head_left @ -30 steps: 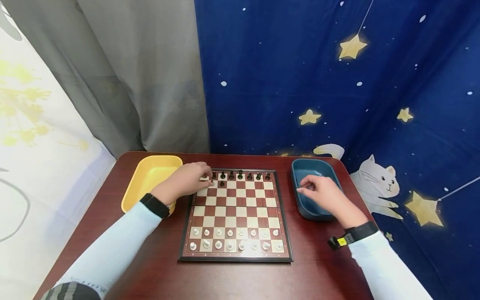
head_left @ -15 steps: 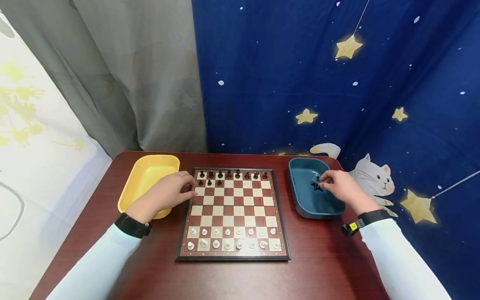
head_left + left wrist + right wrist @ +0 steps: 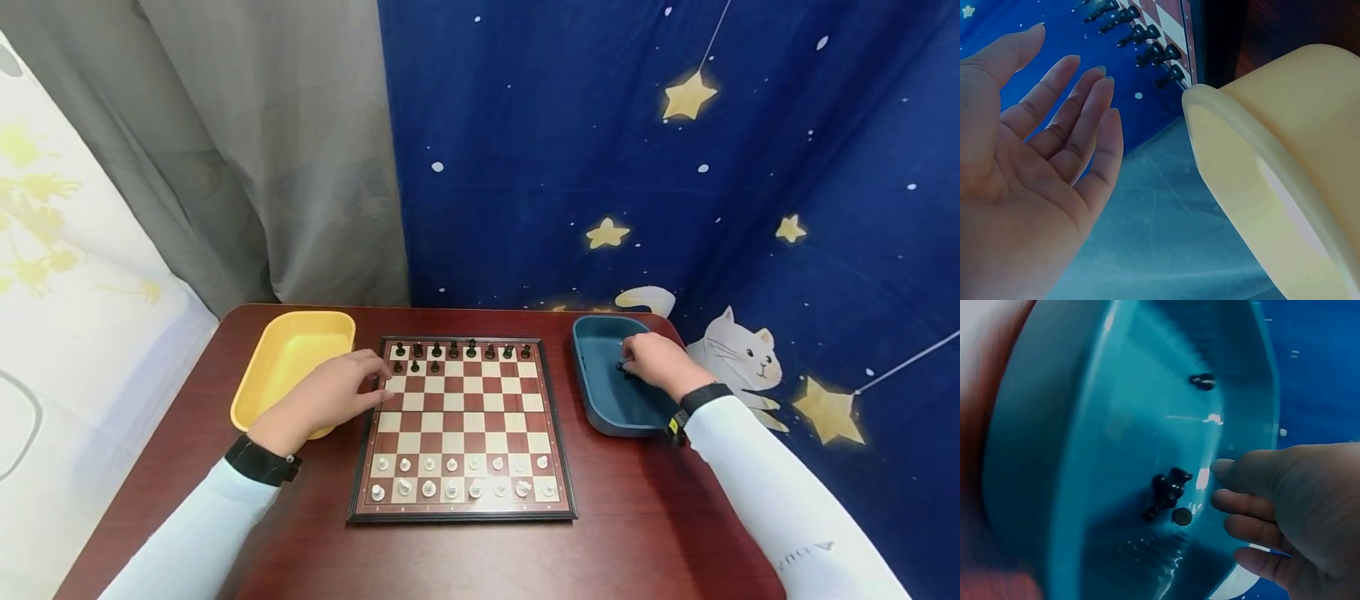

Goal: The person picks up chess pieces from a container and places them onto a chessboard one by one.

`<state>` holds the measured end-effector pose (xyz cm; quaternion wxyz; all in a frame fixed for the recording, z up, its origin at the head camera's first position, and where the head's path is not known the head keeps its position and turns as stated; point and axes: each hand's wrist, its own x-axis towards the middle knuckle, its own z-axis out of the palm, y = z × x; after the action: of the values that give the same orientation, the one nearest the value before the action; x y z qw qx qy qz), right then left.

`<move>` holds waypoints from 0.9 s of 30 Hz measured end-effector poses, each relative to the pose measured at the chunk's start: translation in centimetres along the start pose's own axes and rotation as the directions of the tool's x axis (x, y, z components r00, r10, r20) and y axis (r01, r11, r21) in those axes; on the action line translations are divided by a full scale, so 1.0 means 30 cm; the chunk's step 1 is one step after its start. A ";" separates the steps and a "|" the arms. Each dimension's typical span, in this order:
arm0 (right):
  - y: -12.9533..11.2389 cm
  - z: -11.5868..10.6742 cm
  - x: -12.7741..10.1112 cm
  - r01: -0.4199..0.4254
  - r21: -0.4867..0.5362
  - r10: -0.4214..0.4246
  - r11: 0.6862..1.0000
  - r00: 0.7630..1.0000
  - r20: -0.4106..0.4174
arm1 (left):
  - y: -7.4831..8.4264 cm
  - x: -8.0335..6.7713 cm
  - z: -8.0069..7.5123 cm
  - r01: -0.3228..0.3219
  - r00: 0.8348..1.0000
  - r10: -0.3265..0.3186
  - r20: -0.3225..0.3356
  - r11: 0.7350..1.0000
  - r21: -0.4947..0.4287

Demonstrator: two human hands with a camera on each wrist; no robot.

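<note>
Right now the person's right hand (image 3: 654, 363) reaches into the blue tray (image 3: 600, 408), which sits just beside the chessboard (image 3: 461, 433) on its right edge. The wrist view shows that hand's fingers (image 3: 1254, 478) loosely curled just beside a small cluster of dark chess pieces (image 3: 1166, 494) lying on the tray floor; they close on nothing, and I cannot tell whether a fingertip touches the cluster. One more dark piece (image 3: 1202, 380) lies alone in the tray, apart from the cluster. On the opposite side of the chessboard, the left hand (image 3: 322, 396) rests at the board's left edge, near its far corner, with its fingers (image 3: 1085, 119) straight and relaxed, palm bare, gripping nothing. A yellow tray (image 3: 288, 367) stands just beside the chessboard on that left side, and the left hand lies between the two, partly over the tray's near rim. On the chessboard itself, a row of black pieces (image 3: 461, 350) lines the far edge, with three black pawns (image 3: 416, 366) on the second rank near the left corner. White pieces (image 3: 459, 475) fill the two ranks at the board's near edge. All of it sits on a dark red table (image 3: 637, 542).
</note>
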<state>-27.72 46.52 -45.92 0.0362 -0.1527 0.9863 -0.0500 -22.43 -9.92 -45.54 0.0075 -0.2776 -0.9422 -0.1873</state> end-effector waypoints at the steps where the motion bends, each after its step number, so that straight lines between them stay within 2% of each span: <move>1: -0.002 0.002 0.013 0.009 -0.027 -0.009 1.000 1.000 0.017 | 0.000 -0.001 0.000 -0.001 1.000 0.001 0.000 1.000 -0.002; 5: -0.007 0.011 0.045 0.023 -0.100 -0.017 0.995 0.998 0.066 | 0.000 -0.003 0.001 0.000 1.000 0.000 0.005 1.000 -0.012; 9: -0.005 0.022 0.051 0.023 -0.116 -0.013 0.993 0.996 0.092 | -0.002 -0.007 0.004 0.003 1.000 -0.003 0.016 1.000 -0.025; 17: -0.021 0.039 0.067 0.075 -0.136 -0.065 0.988 0.995 0.077 | -0.013 -0.022 0.002 0.021 1.000 -0.021 0.019 0.999 -0.033; 23: -0.013 0.051 0.078 0.078 -0.118 -0.072 0.990 0.996 0.052 | -0.013 -0.029 -0.004 0.008 1.000 -0.007 0.008 0.999 -0.035; 27: -0.021 0.042 0.082 0.074 -0.028 -0.074 0.997 0.997 0.017 | -0.019 -0.033 -0.001 0.005 1.000 -0.005 0.011 0.999 -0.042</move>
<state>-29.77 45.05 -47.23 0.0402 -0.1900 0.9803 -0.0362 -21.91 -10.90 -45.84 -0.0040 -0.2763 -0.9388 -0.2055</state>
